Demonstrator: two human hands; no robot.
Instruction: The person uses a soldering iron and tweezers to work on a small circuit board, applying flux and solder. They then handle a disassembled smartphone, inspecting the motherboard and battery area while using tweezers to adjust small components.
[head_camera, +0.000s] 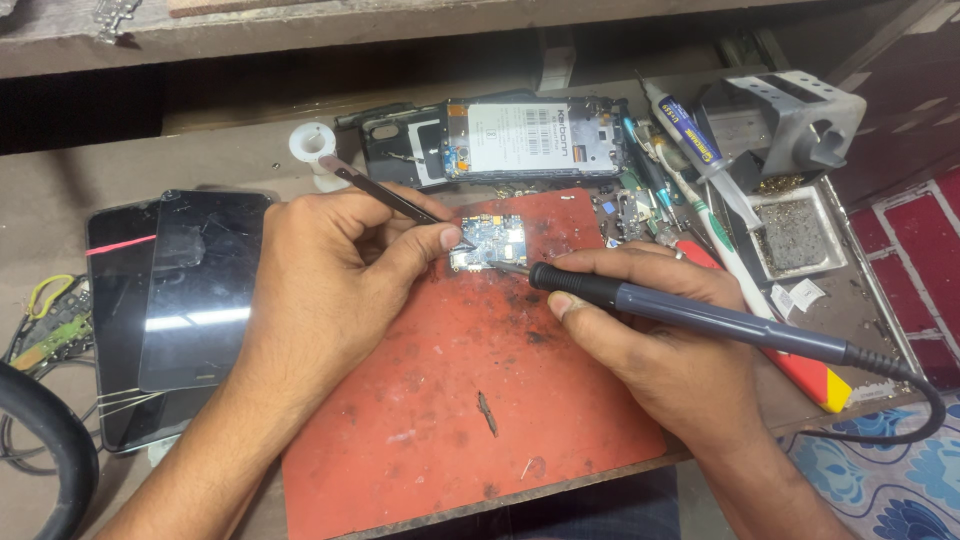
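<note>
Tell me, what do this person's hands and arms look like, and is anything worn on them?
Both arms are bare up to the frame edge: no sleeves show. The left hand and right hand wear no gloves, and no watch or bracelet shows on either wrist. I see no rings on the fingers in view. The nails are cut short.

I observe both forearms bare, no sleeves, gloves, rings or watch; left hand (325, 275) and right hand (655, 345) uncovered throughout.

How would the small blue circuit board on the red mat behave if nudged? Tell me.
The circuit board looks thin and light, so it would probably slide on the red mat. It seems stiff, not floppy. Its exposed components look fragile.
</note>
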